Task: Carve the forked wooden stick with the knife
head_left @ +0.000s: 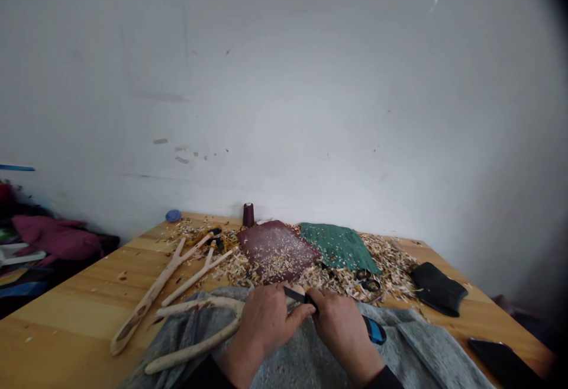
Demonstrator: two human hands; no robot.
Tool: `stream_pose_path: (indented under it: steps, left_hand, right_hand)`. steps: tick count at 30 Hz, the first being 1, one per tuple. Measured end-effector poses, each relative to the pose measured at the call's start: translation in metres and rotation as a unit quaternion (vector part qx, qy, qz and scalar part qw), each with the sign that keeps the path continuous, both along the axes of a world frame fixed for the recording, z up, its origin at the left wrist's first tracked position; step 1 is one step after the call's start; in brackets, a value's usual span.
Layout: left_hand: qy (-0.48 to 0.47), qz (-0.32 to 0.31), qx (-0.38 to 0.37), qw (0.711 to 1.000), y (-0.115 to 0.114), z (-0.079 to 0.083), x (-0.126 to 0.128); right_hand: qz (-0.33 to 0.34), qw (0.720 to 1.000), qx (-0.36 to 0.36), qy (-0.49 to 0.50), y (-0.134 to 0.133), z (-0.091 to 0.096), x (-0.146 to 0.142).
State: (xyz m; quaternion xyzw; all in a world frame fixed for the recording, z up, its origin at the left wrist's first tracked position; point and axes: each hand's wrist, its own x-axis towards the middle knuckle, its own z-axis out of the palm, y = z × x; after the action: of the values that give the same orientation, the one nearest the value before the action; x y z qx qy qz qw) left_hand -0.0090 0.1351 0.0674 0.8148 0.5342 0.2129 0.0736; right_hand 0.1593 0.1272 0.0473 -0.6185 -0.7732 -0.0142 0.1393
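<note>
My left hand (266, 324) is shut on a pale peeled forked branch (193, 346), which lies across my lap. My right hand (341, 333) grips a carving knife with a blue handle (375, 330) and a black blade (298, 295). The blade's edge meets the wood beside my left thumb. A grey cloth (302, 359) covers my lap beneath both hands. Two more peeled forked sticks (148, 289) lie on the wooden table (57, 330) to the left, and wood shavings (381, 270) are heaped ahead of my hands.
A dark red leather pad (276, 251) and a green leather piece (339, 248) lie among the shavings, with scissors (366, 281) nearby. A black pouch (438, 289), a phone (501, 364), a dark spool (248, 215) and a blue ball (173, 215) sit around the table. A white wall stands behind.
</note>
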Motion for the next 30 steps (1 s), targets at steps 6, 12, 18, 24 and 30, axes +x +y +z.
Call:
stream_pose_path:
  steps: [6, 12, 18, 24, 30]
  left_hand:
    - [0.014, -0.018, 0.002, 1.0, 0.0019, 0.0, 0.0001]
    - [0.041, -0.029, 0.02, 0.999, 0.0043, -0.0026, -0.0001]
    - [0.054, -0.029, 0.03, 0.998, 0.0011, -0.0015, 0.0017]
    - [0.066, 0.003, 0.028, 0.997, -0.0036, 0.0001, 0.0058]
    - [0.03, 0.032, 0.016, 0.999, 0.0014, -0.001, 0.0009]
  right_hand:
    - [-0.017, 1.0, 0.008, -0.017, -0.0011, -0.0017, -0.0026]
    - [-0.038, 0.998, 0.002, -0.048, -0.0027, 0.0017, -0.0038]
    - [-0.041, 0.998, 0.006, -0.052, -0.003, 0.0025, -0.0057]
    - [-0.048, 0.998, 0.009, -0.028, -0.0004, -0.0011, -0.003]
    - [0.006, 1.0, 0.003, -0.012, 0.0007, 0.0007, 0.0011]
